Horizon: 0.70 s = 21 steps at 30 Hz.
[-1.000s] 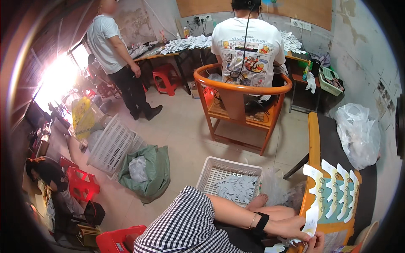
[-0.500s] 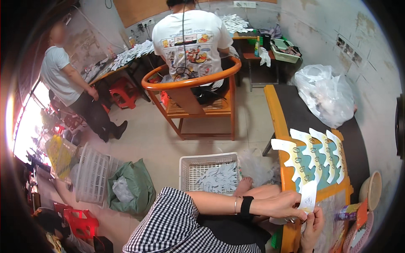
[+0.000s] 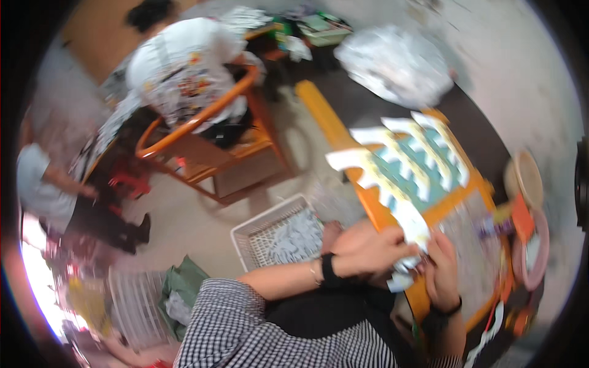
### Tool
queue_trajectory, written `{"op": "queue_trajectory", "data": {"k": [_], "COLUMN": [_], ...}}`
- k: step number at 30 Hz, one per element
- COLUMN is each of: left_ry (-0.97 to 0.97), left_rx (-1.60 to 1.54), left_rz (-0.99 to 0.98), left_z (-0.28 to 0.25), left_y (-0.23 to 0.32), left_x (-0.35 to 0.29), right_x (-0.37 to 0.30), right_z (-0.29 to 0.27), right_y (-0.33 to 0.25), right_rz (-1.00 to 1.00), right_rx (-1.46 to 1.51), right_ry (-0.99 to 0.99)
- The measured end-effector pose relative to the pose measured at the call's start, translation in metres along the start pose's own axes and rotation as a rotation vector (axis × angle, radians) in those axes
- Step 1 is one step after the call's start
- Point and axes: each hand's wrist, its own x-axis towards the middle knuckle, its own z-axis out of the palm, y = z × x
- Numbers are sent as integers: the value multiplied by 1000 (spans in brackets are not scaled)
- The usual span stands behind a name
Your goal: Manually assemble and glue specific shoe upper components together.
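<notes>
Pinched by the left hand (image 3: 385, 250) and seemingly the right hand (image 3: 440, 264), a strip (image 3: 410, 221) reaching beyond both could be creased by uneven pulling, or the pieces (image 3: 369, 176) farther out nudged askew.

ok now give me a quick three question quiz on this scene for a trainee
1. True or false: the left hand and right hand are both at the lower end of a white strip.
2. Multiple choice: what colour is the surface right under the scalloped pieces? A) red B) teal C) purple
3. Fill in: the person in the printed white shirt sits in an orange-brown ____.

Key: 1. True. 2. B, teal. 3. Chair.
</notes>
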Motion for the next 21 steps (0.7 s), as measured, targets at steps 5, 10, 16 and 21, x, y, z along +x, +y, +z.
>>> {"op": "queue_trajectory", "data": {"k": [5, 10, 16, 21], "left_ry": [62, -27, -82, -12], "left_rx": [-427, -540, -554, -663], "left_rz": [264, 310, 147, 71], "left_z": [4, -1, 0, 3], "left_y": [-61, -24, -20, -17], "left_x": [14, 8, 6, 9], "right_x": [11, 11, 11, 15], "right_z": [7, 0, -1, -1], "right_y": [-3, 7, 11, 18], "right_rz": [17, 29, 17, 11], "right_rx": [121, 127, 83, 44], "right_ry": [-62, -16, -24, -7]}}
